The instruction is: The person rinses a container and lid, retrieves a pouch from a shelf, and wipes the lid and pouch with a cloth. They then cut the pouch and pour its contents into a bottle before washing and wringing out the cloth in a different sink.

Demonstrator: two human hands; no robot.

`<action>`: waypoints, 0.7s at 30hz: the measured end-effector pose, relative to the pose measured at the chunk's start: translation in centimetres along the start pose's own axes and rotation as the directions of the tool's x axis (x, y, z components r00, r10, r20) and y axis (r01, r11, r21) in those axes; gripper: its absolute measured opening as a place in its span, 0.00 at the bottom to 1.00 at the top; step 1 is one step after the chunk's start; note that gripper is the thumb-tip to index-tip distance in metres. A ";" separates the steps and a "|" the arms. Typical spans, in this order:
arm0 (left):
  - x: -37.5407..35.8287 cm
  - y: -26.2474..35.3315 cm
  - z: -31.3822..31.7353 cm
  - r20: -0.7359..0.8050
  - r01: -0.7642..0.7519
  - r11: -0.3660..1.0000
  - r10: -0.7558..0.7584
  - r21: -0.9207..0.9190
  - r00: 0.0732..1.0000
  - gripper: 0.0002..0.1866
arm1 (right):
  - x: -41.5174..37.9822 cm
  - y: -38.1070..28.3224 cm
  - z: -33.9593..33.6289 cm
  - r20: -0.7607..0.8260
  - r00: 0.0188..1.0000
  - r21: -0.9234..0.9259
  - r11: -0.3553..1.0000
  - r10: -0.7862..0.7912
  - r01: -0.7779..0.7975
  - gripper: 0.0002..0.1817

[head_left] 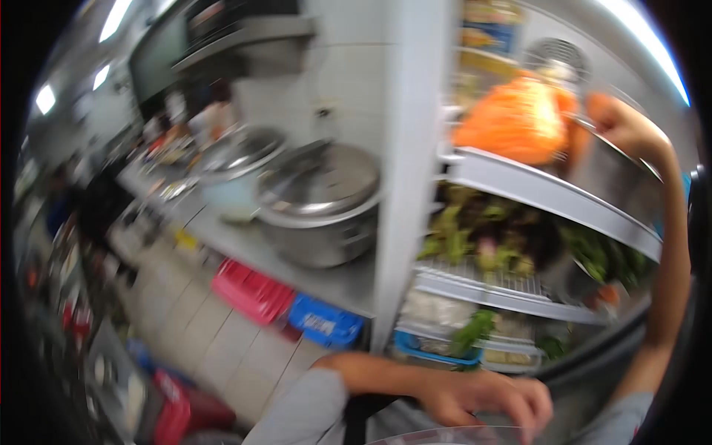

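Note:
At the upper right, my right hand point(619, 122) is closed at the rim of a metal container point(615, 167) on the upper shelf of a fridge. An orange plastic bag point(515, 122) bulges right beside it. My left hand point(489, 397) is low in front of my body, fingers curled over the edge of a clear plastic container point(460, 436). Only the rim of that container shows; the rest is cut off by the bottom of the view. Blur hides the fine detail of both grips.
Leafy vegetables point(489, 237) lie on the shelf below, with a blue-rimmed tray point(426, 348) lower down. A large lidded steel pot point(319, 204) stands on the steel counter to the left. Red point(252, 289) and blue crates point(326, 320) sit under the counter.

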State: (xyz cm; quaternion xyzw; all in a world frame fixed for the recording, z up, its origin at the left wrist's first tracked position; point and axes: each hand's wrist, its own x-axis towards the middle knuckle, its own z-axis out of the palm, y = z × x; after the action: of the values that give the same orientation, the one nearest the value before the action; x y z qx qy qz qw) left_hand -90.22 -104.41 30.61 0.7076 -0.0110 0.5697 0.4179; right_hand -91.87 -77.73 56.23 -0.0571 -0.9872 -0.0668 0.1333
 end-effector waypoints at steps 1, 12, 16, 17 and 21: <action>1.1 -0.2 0.4 0.113 -0.045 0.991 0.060 -0.128 0.992 0.28 | 2.2 6.2 2.1 -0.100 0.971 0.216 0.948 -0.216 0.233 0.07; 5.8 0.6 3.7 -0.010 -0.528 0.731 0.589 0.432 0.808 0.16 | 18.3 0.1 6.7 -0.213 0.804 0.584 0.587 -0.555 0.560 0.09; 6.1 3.3 4.1 -0.055 -0.392 0.562 0.618 0.729 0.784 0.11 | 19.6 0.2 8.6 -0.264 0.814 0.704 0.472 -0.518 0.530 0.10; 6.3 3.4 4.1 -0.071 -0.377 0.575 0.608 0.726 0.791 0.11 | 19.8 0.3 9.4 -0.276 0.821 0.735 0.441 -0.500 0.516 0.10; 6.6 2.2 4.0 0.106 -0.106 -0.081 0.959 0.991 0.261 0.09 | 18.9 -4.4 11.7 -0.285 0.869 0.839 0.333 -0.404 0.430 0.11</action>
State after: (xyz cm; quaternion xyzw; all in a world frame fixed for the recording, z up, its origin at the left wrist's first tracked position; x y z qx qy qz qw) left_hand -85.76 -105.18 37.29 0.4105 0.1368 0.7931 -0.4288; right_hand -113.50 -78.53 49.65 0.2755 -0.8533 0.4220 0.1336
